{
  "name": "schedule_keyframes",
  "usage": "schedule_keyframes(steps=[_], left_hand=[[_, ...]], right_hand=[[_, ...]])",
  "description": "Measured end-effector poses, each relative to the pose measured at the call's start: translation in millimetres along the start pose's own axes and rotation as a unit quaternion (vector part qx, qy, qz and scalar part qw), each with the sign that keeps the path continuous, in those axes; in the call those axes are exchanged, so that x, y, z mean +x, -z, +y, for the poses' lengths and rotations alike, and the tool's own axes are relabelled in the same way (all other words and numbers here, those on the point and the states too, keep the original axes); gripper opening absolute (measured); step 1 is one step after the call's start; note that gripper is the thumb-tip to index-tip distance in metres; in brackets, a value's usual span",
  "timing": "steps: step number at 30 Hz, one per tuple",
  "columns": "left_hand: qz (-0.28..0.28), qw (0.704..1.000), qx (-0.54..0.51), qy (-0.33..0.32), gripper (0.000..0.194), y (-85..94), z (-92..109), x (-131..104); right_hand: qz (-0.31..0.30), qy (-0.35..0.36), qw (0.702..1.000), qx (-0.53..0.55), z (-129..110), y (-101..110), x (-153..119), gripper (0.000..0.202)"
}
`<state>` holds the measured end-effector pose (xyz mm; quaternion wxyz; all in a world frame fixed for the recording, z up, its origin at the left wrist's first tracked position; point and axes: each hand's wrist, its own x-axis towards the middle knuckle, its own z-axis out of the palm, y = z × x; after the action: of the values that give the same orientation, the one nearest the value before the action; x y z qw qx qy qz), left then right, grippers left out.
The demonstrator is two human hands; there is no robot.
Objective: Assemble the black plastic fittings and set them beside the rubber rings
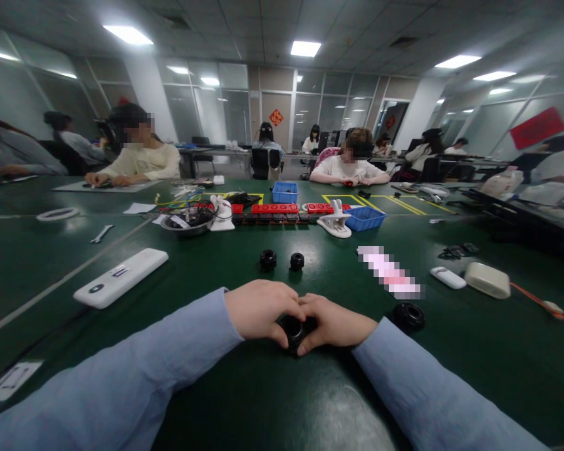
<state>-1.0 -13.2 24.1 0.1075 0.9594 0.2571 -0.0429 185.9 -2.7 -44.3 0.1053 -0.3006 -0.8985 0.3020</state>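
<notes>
A glossy black ring-shaped part, much like a small toy tyre, sits low over the green table between my two hands. My left hand curls round its left and far side, thumb at the near left. On the other side my right hand closes on it, thumb near the front edge. Fingers cover much of the part's far rim. Just beyond my hands stand two smaller black knobbly pieces, a left one and a right one. Beside my right sleeve lies another black ring-shaped part.
A white oblong device and a wrench lie to the left. Across the middle are a metal bowl of cables, red strips, white clamps and a blue bin. To the right is a beige case. People sit opposite.
</notes>
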Motion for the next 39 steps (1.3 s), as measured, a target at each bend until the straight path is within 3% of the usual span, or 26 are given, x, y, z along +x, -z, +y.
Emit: schedule_keyframes(steps=[20,31,39], left_hand=[[0.011,0.997,0.032,0.067,0.038,0.4,10,-1],[0.028,0.983,0.070,0.170,0.045,-3.5,13,3],[0.078,0.951,0.133,0.266,0.070,-16.6,13,14]], right_hand=[[0.012,-0.010,1.000,-0.006,-6,-1,1,0.040],[0.099,-0.106,0.989,-0.018,-13,-14,4,0.043],[0.163,-0.154,0.965,-0.134,-12,-20,10,0.046]])
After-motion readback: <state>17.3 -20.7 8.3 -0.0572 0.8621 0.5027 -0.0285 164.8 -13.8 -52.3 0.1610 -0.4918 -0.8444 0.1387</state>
